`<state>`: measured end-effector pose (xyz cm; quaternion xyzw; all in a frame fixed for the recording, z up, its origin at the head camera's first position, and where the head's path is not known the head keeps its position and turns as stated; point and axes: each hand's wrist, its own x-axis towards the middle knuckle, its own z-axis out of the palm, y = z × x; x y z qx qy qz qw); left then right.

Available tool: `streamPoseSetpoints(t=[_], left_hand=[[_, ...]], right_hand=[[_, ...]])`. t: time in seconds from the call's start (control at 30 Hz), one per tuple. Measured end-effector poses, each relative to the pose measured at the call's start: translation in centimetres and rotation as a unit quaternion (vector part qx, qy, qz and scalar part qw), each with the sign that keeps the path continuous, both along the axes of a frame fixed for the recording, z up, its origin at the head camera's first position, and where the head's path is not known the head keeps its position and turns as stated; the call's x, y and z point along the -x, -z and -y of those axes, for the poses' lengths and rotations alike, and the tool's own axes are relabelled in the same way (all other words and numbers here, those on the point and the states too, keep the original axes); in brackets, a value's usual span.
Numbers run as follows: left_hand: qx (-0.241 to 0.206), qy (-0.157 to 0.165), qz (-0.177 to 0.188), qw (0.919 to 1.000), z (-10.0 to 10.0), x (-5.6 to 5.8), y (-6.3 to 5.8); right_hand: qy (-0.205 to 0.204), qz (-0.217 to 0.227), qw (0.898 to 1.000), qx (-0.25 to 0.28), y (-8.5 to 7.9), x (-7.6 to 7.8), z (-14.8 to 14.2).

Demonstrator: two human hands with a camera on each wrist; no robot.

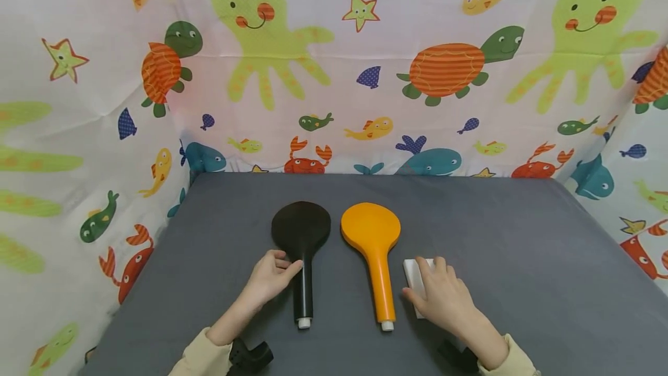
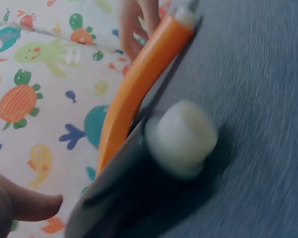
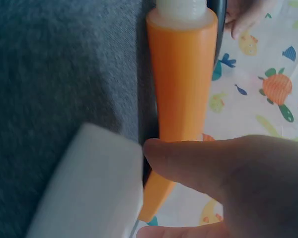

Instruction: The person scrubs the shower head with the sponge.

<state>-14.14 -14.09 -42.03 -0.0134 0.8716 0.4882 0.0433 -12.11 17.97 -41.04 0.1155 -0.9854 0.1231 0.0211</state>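
Note:
A black shower head point(image 1: 301, 226) lies face down or up, I cannot tell which, with its handle toward me and a white fitting at the end. My left hand point(image 1: 268, 279) is beside that handle, the thumb extended toward it; in the left wrist view the thumb point(image 2: 35, 203) looks apart from the black handle point(image 2: 114, 198). To its right lies an orange shower head point(image 1: 371, 228), untouched. My right hand point(image 1: 446, 296) is over a flat white block point(image 1: 412, 274), fingers spread across its far part. In the right wrist view the thumb point(image 3: 174, 156) is at the block's edge.
A grey cloth covers the table point(image 1: 485, 219). Behind it and at both sides hangs a white curtain point(image 1: 339, 45) printed with sea animals. Dark wrist devices point(image 1: 250, 358) sit below the sleeves at the front.

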Motion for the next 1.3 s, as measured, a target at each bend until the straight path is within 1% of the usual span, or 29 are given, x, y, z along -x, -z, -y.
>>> streamPoseSetpoints(t=[0.13, 0.2, 0.23, 0.3, 0.43, 0.47, 0.57, 0.63, 0.7, 0.77, 0.83, 0.87, 0.9, 0.97, 1.0, 1.03, 1.07, 1.1, 1.17, 1.2, 1.27, 1.3], left_hand=[[-0.053, -0.006, 0.032, 0.9981, -0.6, 0.4, 0.9], [-0.084, -0.007, 0.047, 0.9953, -0.7, 0.6, 1.1], [-0.105, -0.008, 0.059, 0.9927, -0.7, 0.7, 1.2], [-0.157, -0.005, 0.081, 0.9842, -0.6, 0.9, 1.4], [-0.239, 0.013, 0.105, 0.9653, -0.5, 1.1, 1.6], [-0.256, 0.019, 0.100, 0.9613, -0.4, 1.2, 1.6], [-0.285, 0.029, 0.093, 0.9535, -0.3, 1.2, 1.4], [-0.294, 0.037, 0.082, 0.9517, -0.3, 1.1, 1.1], [-0.288, 0.038, 0.066, 0.9546, -0.4, 1.1, 0.6], [-0.280, 0.043, 0.044, 0.9580, -0.5, 1.1, -0.2], [-0.273, 0.053, 0.018, 0.9603, -0.8, 1.0, -1.1], [-0.269, 0.059, 0.008, 0.9613, -0.9, 1.0, -1.4], [-0.268, 0.066, -0.001, 0.9613, -1.1, 1.0, -1.7], [-0.263, 0.087, -0.019, 0.9607, -1.5, 0.8, -2.2], [-0.258, 0.096, -0.025, 0.9610, -1.7, 0.6, -2.3], [-0.253, 0.106, -0.031, 0.9611, -1.9, 0.5, -2.3], [-0.252, 0.118, -0.038, 0.9598, -2.0, 0.3, -2.3], [-0.248, 0.130, -0.046, 0.9589, -2.2, 0.2, -2.3], [-0.246, 0.154, -0.058, 0.9553, -2.4, -0.1, -2.3], [-0.247, 0.168, -0.062, 0.9522, -2.5, -0.1, -2.3], [-0.250, 0.187, -0.067, 0.9477, -2.7, -0.3, -2.3], [-0.252, 0.191, -0.064, 0.9466, -2.8, -0.3, -2.3]], right_hand=[[-0.003, -0.003, 1.000, 0.001, 0.5, -0.1, 0.0], [-0.006, -0.008, 1.000, 0.000, 0.8, -0.2, 0.1], [-0.007, -0.009, 1.000, 0.000, 0.9, -0.2, 0.1], [-0.009, -0.015, 1.000, -0.002, 1.1, -0.2, 0.2], [-0.006, -0.023, 1.000, -0.001, 1.2, -0.2, 0.3], [-0.004, -0.022, 1.000, 0.000, 1.2, -0.2, 0.3], [0.007, -0.029, 1.000, 0.009, 0.8, -0.1, 0.2], [0.013, -0.052, 0.998, 0.021, 0.3, 0.0, 0.2], [0.008, -0.099, 0.994, 0.040, -0.4, 0.4, 0.4], [-0.023, -0.165, 0.984, 0.062, -1.2, 0.9, 0.9], [-0.083, -0.234, 0.965, 0.081, -2.2, 1.4, 1.8], [-0.119, -0.262, 0.954, 0.086, -2.7, 1.7, 2.4], [-0.158, -0.288, 0.940, 0.093, -3.2, 1.9, 3.1], [-0.234, -0.325, 0.912, 0.093, -4.0, 2.1, 4.6], [-0.268, -0.336, 0.898, 0.091, -4.3, 2.1, 5.4], [-0.296, -0.342, 0.888, 0.085, -4.5, 2.1, 6.2], [-0.320, -0.353, 0.876, 0.078, -4.7, 2.2, 6.9], [-0.338, -0.361, 0.866, 0.071, -4.7, 2.3, 7.6], [-0.363, -0.368, 0.855, 0.049, -4.9, 2.6, 8.5], [-0.369, -0.371, 0.851, 0.042, -4.9, 2.9, 8.8], [-0.374, -0.377, 0.847, 0.038, -5.0, 3.7, 9.0], [-0.374, -0.378, 0.846, 0.043, -5.1, 4.2, 8.9]])
